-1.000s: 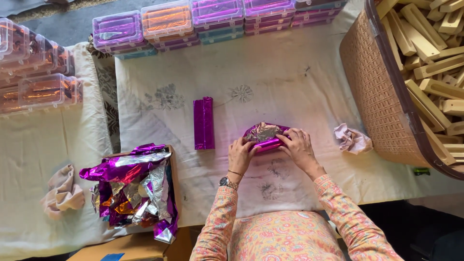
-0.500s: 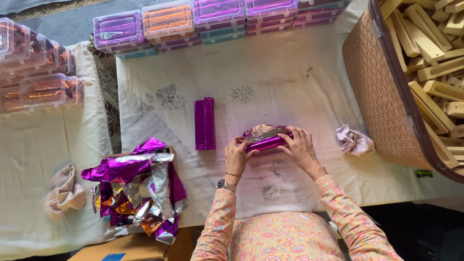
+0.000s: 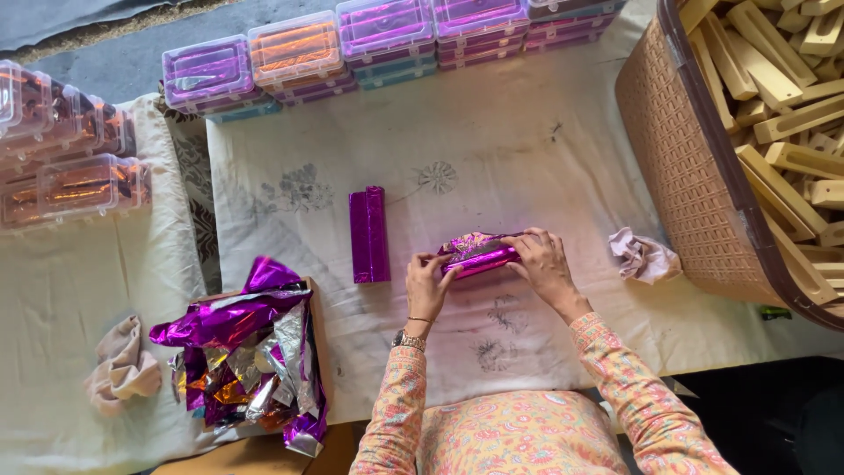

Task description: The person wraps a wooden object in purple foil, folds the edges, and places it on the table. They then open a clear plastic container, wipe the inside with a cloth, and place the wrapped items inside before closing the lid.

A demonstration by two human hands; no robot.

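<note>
Wrapping is the step we judge in hand: our left hand (image 3: 428,286) and right hand (image 3: 542,266) each hold a pinching grip on one end of the purple foil-covered block (image 3: 479,254), which lies on the white cloth worktop (image 3: 527,141) just before us. Folding the ends flat calls for firm pressure. A finished wrapped block (image 3: 369,234) lies just left. The foil scrap heap (image 3: 251,352) and wicker basket (image 3: 694,176) flank us; open cloth lies beyond, up to the plastic boxes (image 3: 290,51).

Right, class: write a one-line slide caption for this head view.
Both hands, left and right, fold purple foil around a block on a cloth-covered table, beside one wrapped block.
</note>
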